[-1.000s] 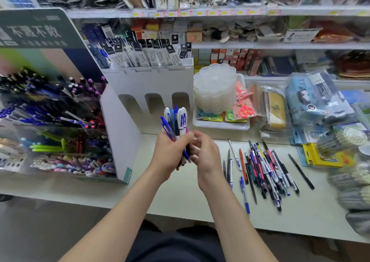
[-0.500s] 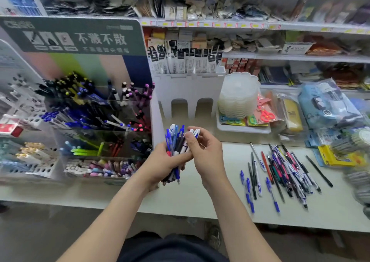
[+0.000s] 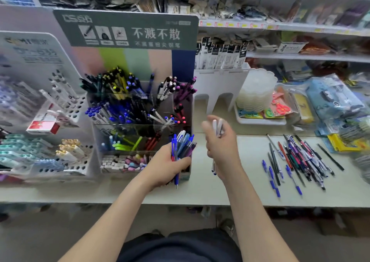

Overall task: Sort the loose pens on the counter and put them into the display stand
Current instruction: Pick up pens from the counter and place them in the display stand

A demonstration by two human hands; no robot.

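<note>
Many loose pens (image 3: pixel 300 157) on counter (image 3: pixel 230 191), shelves (image 3: pixel 300 57) behind

I see the left hand (image 3: pixel 164 166) gripping a bundle of mostly blue pens (image 3: pixel 181 145) right in front of the display stand (image 3: pixel 138 65); the right hand (image 3: pixel 221 149), just beside it, holds a few white pens (image 3: pixel 216 126) upright; loose pens (image 3: pixel 300 157) lie scattered on the counter (image 3: pixel 230 189) further right.

Bare counter (image 3: pixel 252 151) lies open between the display stand (image 3: pixel 138 61) at left and the loose pens (image 3: pixel 300 157) at right; a white rack (image 3: pixel 220 83) blocks the rear.
</note>
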